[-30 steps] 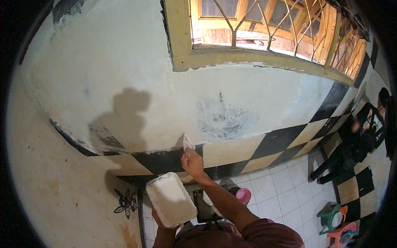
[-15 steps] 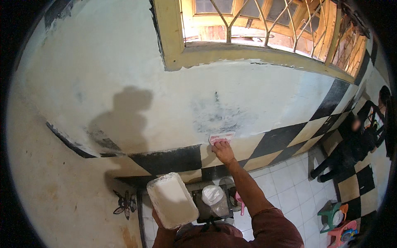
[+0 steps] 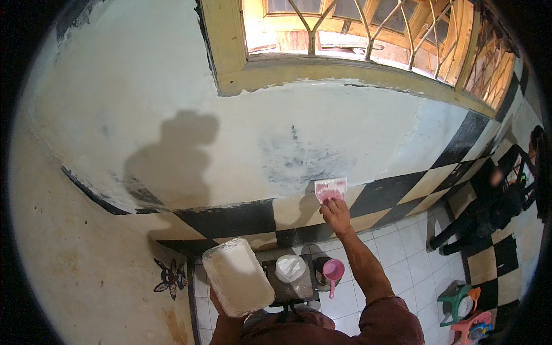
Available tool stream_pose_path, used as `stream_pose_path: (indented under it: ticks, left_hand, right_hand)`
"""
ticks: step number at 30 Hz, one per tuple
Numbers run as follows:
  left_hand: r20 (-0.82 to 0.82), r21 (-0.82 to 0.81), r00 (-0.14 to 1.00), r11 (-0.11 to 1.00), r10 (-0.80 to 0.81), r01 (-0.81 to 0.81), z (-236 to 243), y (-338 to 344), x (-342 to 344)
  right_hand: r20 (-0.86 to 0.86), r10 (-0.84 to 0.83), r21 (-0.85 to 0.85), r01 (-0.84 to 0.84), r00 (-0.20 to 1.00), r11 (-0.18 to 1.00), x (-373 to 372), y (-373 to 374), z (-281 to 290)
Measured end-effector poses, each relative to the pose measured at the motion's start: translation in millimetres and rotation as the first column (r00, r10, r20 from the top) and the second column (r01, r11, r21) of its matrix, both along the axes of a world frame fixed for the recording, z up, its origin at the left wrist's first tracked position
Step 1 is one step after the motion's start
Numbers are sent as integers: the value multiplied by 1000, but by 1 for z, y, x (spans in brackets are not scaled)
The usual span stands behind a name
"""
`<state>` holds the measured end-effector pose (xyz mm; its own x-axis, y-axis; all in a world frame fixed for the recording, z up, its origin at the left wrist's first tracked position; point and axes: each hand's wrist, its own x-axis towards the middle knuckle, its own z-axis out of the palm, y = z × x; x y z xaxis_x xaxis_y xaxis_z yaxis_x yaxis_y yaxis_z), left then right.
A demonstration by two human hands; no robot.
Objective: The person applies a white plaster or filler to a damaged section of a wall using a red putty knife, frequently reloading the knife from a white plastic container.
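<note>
My right hand [image 3: 336, 214] grips a wide pink putty knife [image 3: 332, 188], its flat blade smeared with white filler. The blade is at the wall [image 3: 368, 132], just right of a dark, partly covered patch [image 3: 299, 164] and by the upper edge of the black and cream squares. Whether the blade touches the wall I cannot tell. Low in front of me, my left hand [image 3: 215, 302] supports a white rectangular tub [image 3: 265, 283] from its left side and below; most of its fingers are hidden. Creamy white filler [image 3: 237, 275] lies in the tub, and dried filler crusts its rim.
A yellow-framed window [image 3: 253, 77] with metal bars is above. Below stand a dark stool [image 3: 299, 293] bearing a white plastic bag [image 3: 290, 268], and a pink dipper [image 3: 333, 269]. At the right are a person in dark clothes [image 3: 483, 210] and green and pink stools [image 3: 445, 299].
My right hand has moved the putty knife rightward along the wall, and more of its blade shows. The pink dipper has come out from behind my forearm. My left hand still holds the tub.
</note>
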<state>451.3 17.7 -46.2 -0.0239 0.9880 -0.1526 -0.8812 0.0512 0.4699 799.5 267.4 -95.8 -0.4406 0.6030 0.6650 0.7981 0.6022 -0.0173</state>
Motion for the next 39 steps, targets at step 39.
stream_pose_path:
  ticks: [39]
  left_hand:
    - [-4, -14, 996, 996, 84, -84, 13, -4, -6]
  right_hand:
    - [-776, 16, -108, -158, 631, 982, -229, -44, 25]
